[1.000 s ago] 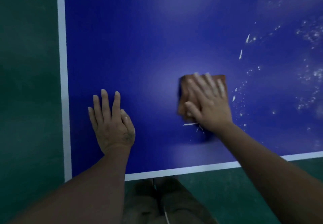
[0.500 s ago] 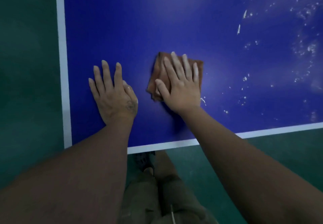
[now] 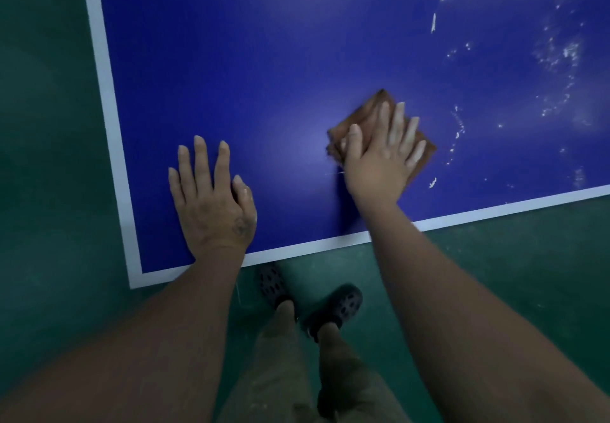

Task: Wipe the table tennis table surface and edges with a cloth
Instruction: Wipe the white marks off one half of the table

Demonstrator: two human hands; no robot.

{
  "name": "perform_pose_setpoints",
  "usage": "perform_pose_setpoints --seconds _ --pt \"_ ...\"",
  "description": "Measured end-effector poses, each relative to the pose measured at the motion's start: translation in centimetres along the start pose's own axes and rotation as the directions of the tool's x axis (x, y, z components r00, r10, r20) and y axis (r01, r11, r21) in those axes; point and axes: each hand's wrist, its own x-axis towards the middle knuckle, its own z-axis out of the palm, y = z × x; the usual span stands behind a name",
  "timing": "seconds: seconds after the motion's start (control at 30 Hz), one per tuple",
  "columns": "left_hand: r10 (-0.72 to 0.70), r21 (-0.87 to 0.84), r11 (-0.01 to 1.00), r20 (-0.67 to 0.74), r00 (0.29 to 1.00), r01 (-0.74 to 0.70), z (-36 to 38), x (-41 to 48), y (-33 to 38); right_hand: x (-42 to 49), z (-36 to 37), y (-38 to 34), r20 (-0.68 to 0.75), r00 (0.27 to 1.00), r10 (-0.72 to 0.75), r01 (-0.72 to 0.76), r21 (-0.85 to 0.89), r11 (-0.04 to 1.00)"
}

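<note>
The blue table tennis table [image 3: 264, 59] has white edge lines, and its near left corner is in view. A folded brown cloth [image 3: 369, 115] lies flat on the blue surface near the front edge. My right hand [image 3: 379, 155] presses down on it with straight, spread fingers and covers most of it. My left hand [image 3: 211, 198] lies palm down on the bare surface to the left, fingers straight, apart from the cloth. White dust specks and smears [image 3: 558, 49] cover the surface right of the cloth.
Green floor [image 3: 49, 158] surrounds the table on the left and in front. My legs and dark perforated shoes [image 3: 333, 310] stand just below the front edge line [image 3: 495, 211]. The left edge line [image 3: 105, 99] runs away from the corner.
My right hand has slid the cloth from beside my left hand to the right, toward the white dust. The cloth now sits turned like a diamond. My left hand stays planted.
</note>
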Motion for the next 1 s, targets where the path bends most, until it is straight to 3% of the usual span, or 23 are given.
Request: perform_pose_setpoints --seconds 0.07,0.17,0.23,0.3,0.4,0.57,0.63,0.73,0.83,0.9,1.0 --pt "-0.002 -0.005 1.000 -0.005 1.000 0.002 0.0 -0.2 -0.1 -2.8 0.8 -0.8 0.023 0.983 -0.184 0.184 -0.030 0.982" --pt "0.009 -0.017 1.000 -0.012 1.000 -0.009 0.0 -0.1 0.0 -7.0 0.9 2.0 0.076 0.861 -0.503 0.507 -0.051 0.860" --pt "0.006 -0.009 1.000 -0.013 1.000 -0.006 0.1 0.0 -0.1 -8.6 0.1 6.1 0.102 0.796 -0.597 0.604 -0.054 0.795" --pt "-0.001 -0.012 1.000 -0.015 1.000 0.001 0.1 -0.1 0.0 -8.9 -1.1 10.3 0.125 0.786 -0.605 0.616 -0.085 0.783" --pt "0.009 -0.027 1.000 -0.034 0.999 -0.010 0.3 -0.1 0.1 -7.9 -2.3 12.7 0.155 0.833 -0.532 0.550 -0.120 0.826" --pt "0.010 -0.020 1.000 -0.050 0.999 -0.011 0.3 -0.3 0.0 -4.8 -0.6 4.6 0.098 0.953 -0.288 0.298 -0.108 0.948" --pt "0.015 -0.020 1.000 -0.052 0.999 -0.016 0.4 -0.2 0.0 -3.3 0.3 0.3 0.097 0.966 -0.240 0.248 -0.084 0.965" --pt "0.013 -0.020 1.000 -0.058 0.998 -0.014 0.6 -0.1 -0.2 -3.9 1.2 -2.8 0.116 0.919 -0.377 0.384 -0.048 0.922" --pt "0.007 -0.029 1.000 -0.057 0.998 -0.009 0.4 -0.2 -0.1 -8.2 0.9 -0.4 0.113 0.789 -0.605 0.609 -0.009 0.793" --pt "0.003 -0.027 1.000 -0.050 0.999 -0.004 0.3 -0.1 0.0 -10.1 0.4 3.3 0.121 0.738 -0.664 0.669 -0.004 0.743" --pt "-0.003 -0.026 1.000 -0.038 0.999 0.002 0.3 -0.2 0.1 -9.1 -0.9 8.7 0.152 0.728 -0.668 0.682 -0.057 0.730"
